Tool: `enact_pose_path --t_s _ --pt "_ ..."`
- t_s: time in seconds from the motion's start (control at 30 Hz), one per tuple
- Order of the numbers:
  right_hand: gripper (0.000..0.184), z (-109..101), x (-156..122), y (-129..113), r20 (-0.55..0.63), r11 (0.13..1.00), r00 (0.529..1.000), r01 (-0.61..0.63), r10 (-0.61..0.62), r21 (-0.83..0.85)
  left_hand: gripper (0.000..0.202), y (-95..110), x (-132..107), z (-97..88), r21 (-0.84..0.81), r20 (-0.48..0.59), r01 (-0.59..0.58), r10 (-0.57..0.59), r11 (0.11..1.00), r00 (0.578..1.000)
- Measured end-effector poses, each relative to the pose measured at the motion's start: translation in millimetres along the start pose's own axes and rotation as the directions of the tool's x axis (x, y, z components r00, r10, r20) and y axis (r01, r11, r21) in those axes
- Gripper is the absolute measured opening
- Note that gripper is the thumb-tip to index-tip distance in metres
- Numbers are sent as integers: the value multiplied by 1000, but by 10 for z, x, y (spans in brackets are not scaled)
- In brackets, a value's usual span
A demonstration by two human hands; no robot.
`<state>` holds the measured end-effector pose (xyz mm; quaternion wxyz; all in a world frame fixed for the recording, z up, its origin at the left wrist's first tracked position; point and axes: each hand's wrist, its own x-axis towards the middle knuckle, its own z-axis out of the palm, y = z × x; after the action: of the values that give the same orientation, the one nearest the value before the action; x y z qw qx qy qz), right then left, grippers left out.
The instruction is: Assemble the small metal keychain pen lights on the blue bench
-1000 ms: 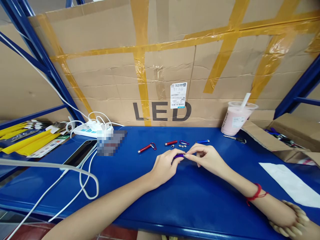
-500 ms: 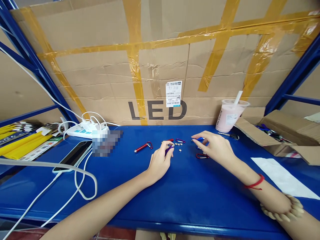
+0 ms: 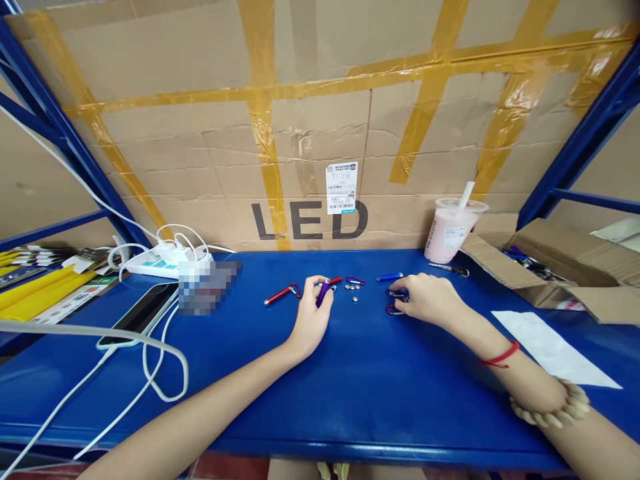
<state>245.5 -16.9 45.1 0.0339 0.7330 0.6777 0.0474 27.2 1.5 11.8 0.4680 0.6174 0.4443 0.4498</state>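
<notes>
Warehouse packing bench: blue steel racking (image 3: pixel 47 127), taped LED carton (image 3: pixel 320 133), open cardboard box (image 3: pixel 560 267).

Both bare forearms stretch forward and angle inward. The left hand (image 3: pixel 311 319) stands on its outer edge, thumb and fingers curled into a closed grip. The right hand (image 3: pixel 429 300) lies palm down, fingers bent leftward, wrist low.

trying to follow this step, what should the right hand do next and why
Probably pinch up the red clip at the fingertips of the right hand and bring it to the purple torch: the left hand holds that torch tilted, and the right fingertips touch that clip.
</notes>
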Motion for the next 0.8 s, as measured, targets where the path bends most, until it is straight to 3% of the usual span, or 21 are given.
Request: enact_pose_path --t_s 0.3,0.63,0.7,0.8 --pt "35 44 19 -35 -27 994 997 75 -73 80 14 -103 -6 25 -65 102 -12 19 998 995" --pt "33 105 98 61 -89 971 992 105 -87 216 5 -91 -6 13 -27 85 -36 38 999 996" --pt "28 133 108 60 -139 953 980 172 -141 250 5 -79 -10 12 -13 93 -40 41 999 995" --pt "34 216 125 19 -240 902 922 360 -304 239 6 -62 -16 18 18 101 -33 31 999 994"
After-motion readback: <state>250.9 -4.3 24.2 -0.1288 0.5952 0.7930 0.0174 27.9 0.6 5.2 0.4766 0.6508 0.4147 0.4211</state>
